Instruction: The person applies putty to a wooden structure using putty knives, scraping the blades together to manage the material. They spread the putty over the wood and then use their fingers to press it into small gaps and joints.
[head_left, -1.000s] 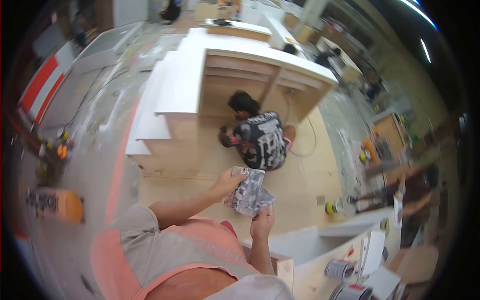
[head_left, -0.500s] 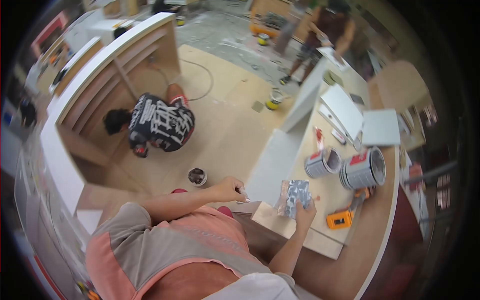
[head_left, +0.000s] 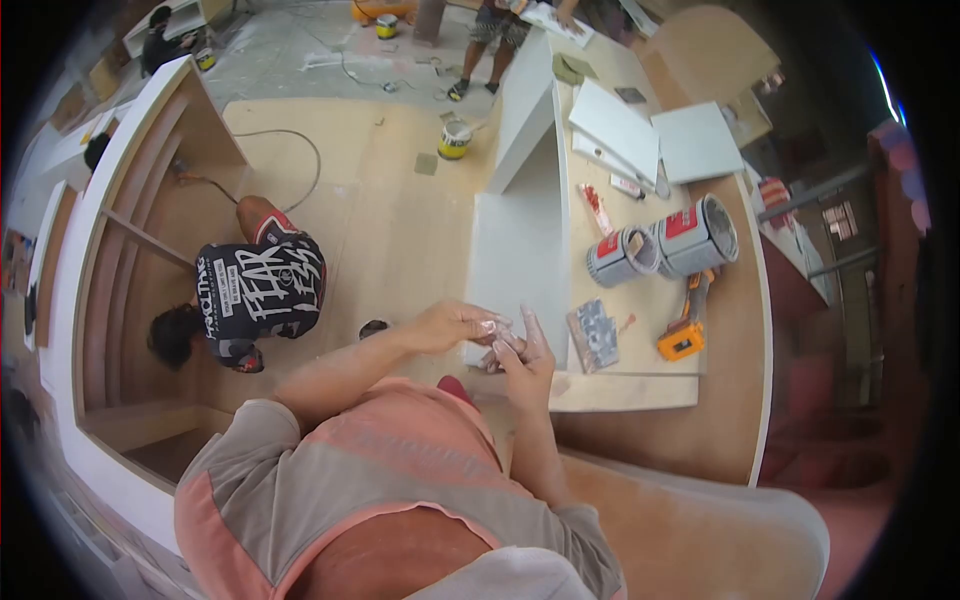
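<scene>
In front of my shirt, my left hand (head_left: 455, 326) is closed, its thumb and fingers pinched on something I cannot make out. Pale smears cover the fingertips. Facing it, my right hand (head_left: 526, 362) has its fingers apart, the index stretched upward, and its fingertips meet those of the left. Just right of the hands, a flat board smeared with grey paste (head_left: 597, 335) lies on the worktop (head_left: 640, 350). Beyond it, a smaller open paint can (head_left: 622, 257) and a larger one (head_left: 697, 238) are tilted on the surface. An orange-and-black power tool (head_left: 686, 325) lies beside them.
White panels (head_left: 615, 128) and a red-smeared strip (head_left: 594, 208) lie farther along the worktop. At left, a person in a black printed shirt (head_left: 265, 295) crouches by a shelf unit (head_left: 130, 230). A yellow can (head_left: 455, 139) stands on the floor; another person (head_left: 492, 45) stands beyond.
My right hand has let go of the paste-smeared board, now lying on the worktop, and has moved left to meet my left hand. The view has shifted, and the crouching person appears farther left.
</scene>
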